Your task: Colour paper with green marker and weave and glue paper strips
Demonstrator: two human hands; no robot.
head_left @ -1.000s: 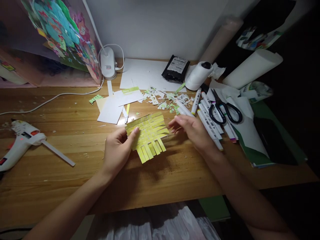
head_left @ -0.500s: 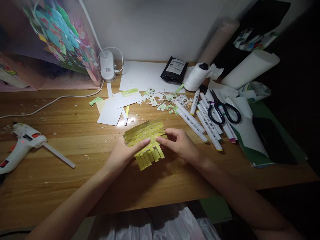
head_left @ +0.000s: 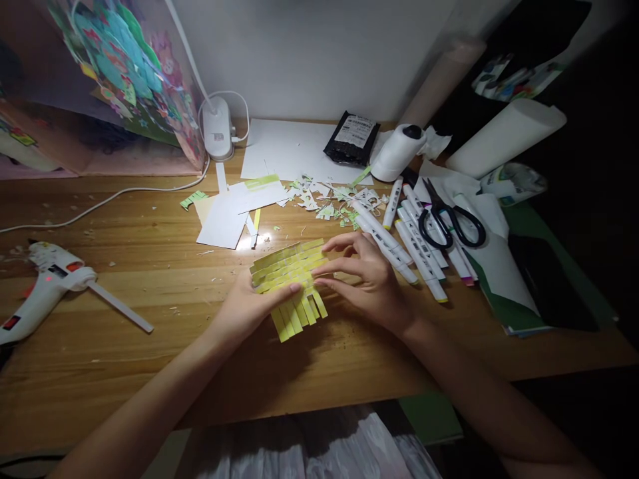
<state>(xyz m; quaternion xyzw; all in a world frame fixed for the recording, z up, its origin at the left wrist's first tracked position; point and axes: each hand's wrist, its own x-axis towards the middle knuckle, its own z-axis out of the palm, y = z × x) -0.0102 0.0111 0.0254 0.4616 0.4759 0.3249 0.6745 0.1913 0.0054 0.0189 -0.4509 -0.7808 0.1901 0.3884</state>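
A yellow woven paper mat (head_left: 289, 266) is held above the wooden table, tilted toward me. Its crossing strips are interlaced in the upper part, and loose strip ends hang at the lower edge. My left hand (head_left: 249, 303) grips the mat from the left, thumb lying on top and the other fingers hidden underneath. At the right edge, my right hand (head_left: 367, 276) has thumb and index finger close together on the strips. Its other fingers curve along the upper right corner of the mat.
A glue gun (head_left: 54, 286) lies at left. White paper pieces (head_left: 224, 223) and green-white scraps (head_left: 324, 196) lie beyond my hands. Several markers (head_left: 419, 253) and black-handled scissors (head_left: 452, 223) are at right. Behind stand a thread cone (head_left: 397, 156), black packet (head_left: 352, 140) and power strip (head_left: 217, 130).
My right hand has lifted and spread its fingers along the mat's right edge, where it was pinching more tightly. The mat has tilted slightly and its loose strips lie flatter. The view has shifted a little.
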